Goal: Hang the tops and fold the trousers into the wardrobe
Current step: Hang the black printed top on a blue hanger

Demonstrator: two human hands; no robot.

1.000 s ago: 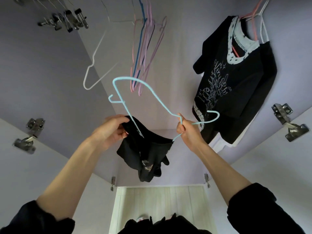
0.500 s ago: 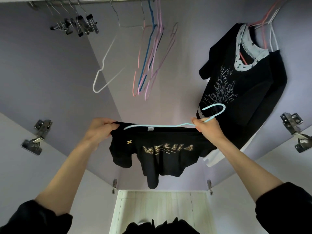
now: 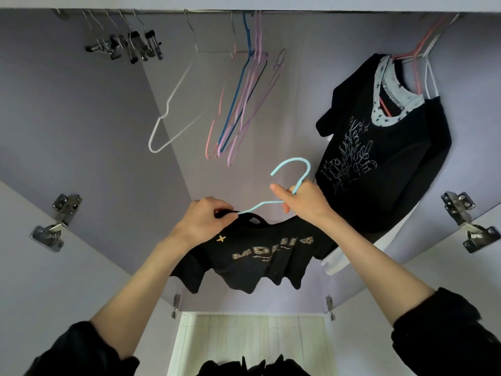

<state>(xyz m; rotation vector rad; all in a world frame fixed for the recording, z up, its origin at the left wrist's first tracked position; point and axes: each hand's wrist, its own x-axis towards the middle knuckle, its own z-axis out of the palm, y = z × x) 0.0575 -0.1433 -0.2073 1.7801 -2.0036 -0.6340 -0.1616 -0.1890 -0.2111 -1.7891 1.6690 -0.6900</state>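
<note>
Both arms reach up into the wardrobe. The right hand point(image 3: 306, 200) grips the light blue hanger point(image 3: 294, 169) at its neck, just left of the hung black top point(image 3: 385, 158). The left hand point(image 3: 203, 221) pinches the shoulder of the black T-shirt point(image 3: 260, 259) draped on that hanger, below the empty hangers point(image 3: 241, 104).

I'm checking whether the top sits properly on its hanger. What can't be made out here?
- Head view: hanger arms, hidden inside the black top and behind both hands.
- Gold print on the top: too crumpled to read.
- Rail: hugs the upper edge, hooks barely visible.

Light blue hanger point(image 3: 294, 169), black top point(image 3: 260, 256) with gold lettering, lilac wardrobe wall point(image 3: 67, 118).
</note>
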